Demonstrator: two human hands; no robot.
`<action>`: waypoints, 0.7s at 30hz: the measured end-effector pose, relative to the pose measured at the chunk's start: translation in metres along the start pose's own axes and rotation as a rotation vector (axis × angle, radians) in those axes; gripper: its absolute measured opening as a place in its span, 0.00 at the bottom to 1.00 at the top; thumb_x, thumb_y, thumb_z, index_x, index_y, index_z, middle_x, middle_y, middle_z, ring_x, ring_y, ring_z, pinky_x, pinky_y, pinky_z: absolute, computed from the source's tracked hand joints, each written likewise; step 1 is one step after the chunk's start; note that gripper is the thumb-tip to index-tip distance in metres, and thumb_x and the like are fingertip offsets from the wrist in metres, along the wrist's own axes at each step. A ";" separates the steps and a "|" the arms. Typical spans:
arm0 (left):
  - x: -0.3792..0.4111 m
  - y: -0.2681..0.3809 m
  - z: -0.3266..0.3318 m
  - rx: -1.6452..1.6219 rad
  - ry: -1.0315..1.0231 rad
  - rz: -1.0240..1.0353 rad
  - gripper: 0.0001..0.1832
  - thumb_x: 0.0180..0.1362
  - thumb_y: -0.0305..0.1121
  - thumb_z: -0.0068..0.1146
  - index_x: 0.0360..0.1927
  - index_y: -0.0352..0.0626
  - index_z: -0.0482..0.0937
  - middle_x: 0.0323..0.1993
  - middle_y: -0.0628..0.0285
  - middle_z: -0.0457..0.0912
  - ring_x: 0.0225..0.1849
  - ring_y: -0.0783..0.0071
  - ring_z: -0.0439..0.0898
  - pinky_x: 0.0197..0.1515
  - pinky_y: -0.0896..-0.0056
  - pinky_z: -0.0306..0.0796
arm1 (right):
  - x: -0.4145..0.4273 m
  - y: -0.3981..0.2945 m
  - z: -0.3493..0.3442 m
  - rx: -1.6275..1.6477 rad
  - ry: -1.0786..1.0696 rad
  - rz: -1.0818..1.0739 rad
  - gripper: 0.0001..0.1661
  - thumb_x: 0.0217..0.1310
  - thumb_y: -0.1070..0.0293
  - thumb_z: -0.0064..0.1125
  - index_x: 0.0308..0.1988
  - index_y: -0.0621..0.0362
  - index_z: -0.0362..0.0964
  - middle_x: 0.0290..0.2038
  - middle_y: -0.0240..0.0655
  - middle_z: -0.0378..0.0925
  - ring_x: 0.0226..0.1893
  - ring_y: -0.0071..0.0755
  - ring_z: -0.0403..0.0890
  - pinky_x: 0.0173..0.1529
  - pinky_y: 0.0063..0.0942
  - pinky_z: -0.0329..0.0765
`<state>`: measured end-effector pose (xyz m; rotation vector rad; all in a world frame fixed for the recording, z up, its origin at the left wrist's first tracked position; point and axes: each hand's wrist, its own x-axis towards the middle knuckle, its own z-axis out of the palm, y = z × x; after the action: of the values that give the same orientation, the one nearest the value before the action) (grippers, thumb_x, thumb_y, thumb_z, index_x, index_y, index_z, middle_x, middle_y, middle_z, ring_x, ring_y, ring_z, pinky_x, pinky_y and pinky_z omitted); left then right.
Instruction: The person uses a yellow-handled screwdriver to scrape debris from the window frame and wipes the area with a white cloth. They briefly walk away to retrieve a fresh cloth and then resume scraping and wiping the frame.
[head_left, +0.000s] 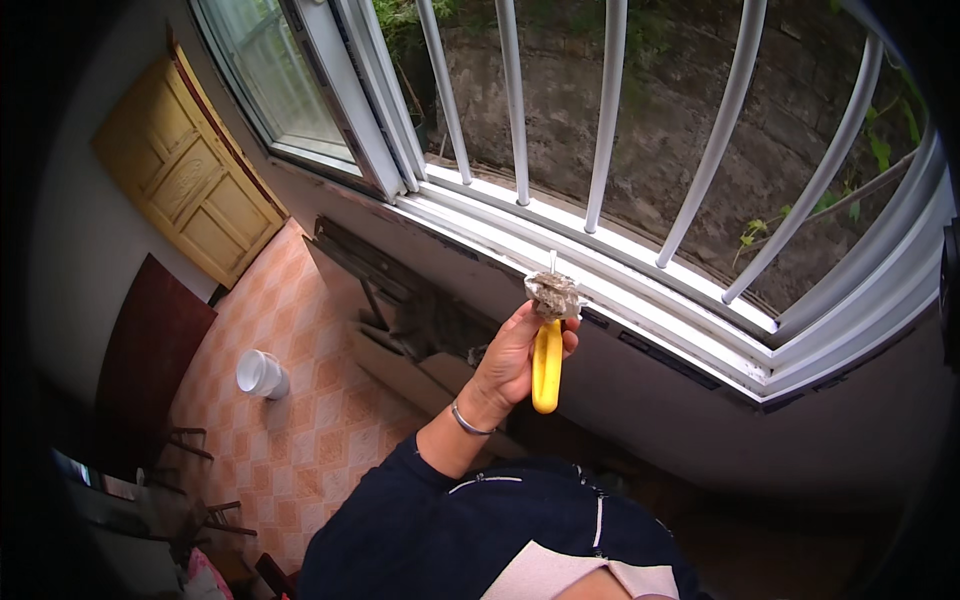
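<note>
In the middle of the view, my left hand (514, 356) grips a yellow-handled tool (547, 371). A dirty, crumpled wad of white tissue or cloth (555, 294) sits at the tool's upper end, mostly grey-brown on top. Past the wad sticks out a thin pale tip (553, 259); whether it belongs to the tool I cannot tell. The hand is just in front of the white window sill track (495, 229), and the wad overlaps the track's inner edge in view. My right hand is out of view.
White vertical bars (606, 112) stand behind the track. At left is a sliding window sash (337, 97). Boards and a cardboard box (390, 364) lean below the sill. On the tiled floor stands a white bucket (261, 373), near a dark red panel (146, 352) and a wooden door (191, 169).
</note>
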<state>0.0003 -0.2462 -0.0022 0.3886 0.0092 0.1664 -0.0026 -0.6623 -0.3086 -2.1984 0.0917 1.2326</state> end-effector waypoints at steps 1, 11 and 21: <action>-0.002 0.001 0.002 0.003 0.014 0.010 0.12 0.61 0.35 0.54 0.46 0.42 0.74 0.39 0.56 0.78 0.40 0.67 0.78 0.45 0.68 0.76 | 0.000 -0.001 0.000 -0.003 0.000 -0.001 0.18 0.55 0.54 0.57 0.39 0.55 0.78 0.35 0.45 0.80 0.39 0.43 0.80 0.45 0.38 0.75; -0.017 0.018 -0.005 -0.036 0.061 0.075 0.12 0.62 0.32 0.54 0.47 0.42 0.73 0.39 0.56 0.78 0.41 0.68 0.78 0.44 0.68 0.76 | 0.001 -0.009 0.005 -0.040 -0.020 -0.001 0.19 0.56 0.54 0.57 0.40 0.55 0.78 0.35 0.46 0.80 0.39 0.43 0.80 0.45 0.38 0.75; -0.045 0.052 -0.026 -0.076 0.137 0.185 0.12 0.59 0.27 0.55 0.47 0.42 0.74 0.40 0.59 0.77 0.42 0.67 0.77 0.44 0.68 0.75 | -0.018 -0.020 0.003 -0.186 -0.101 0.009 0.19 0.56 0.53 0.57 0.41 0.55 0.78 0.36 0.46 0.80 0.39 0.43 0.80 0.45 0.39 0.75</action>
<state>-0.0536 -0.1964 -0.0074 0.3014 0.1019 0.3746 -0.0084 -0.6485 -0.2867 -2.2888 -0.0562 1.4044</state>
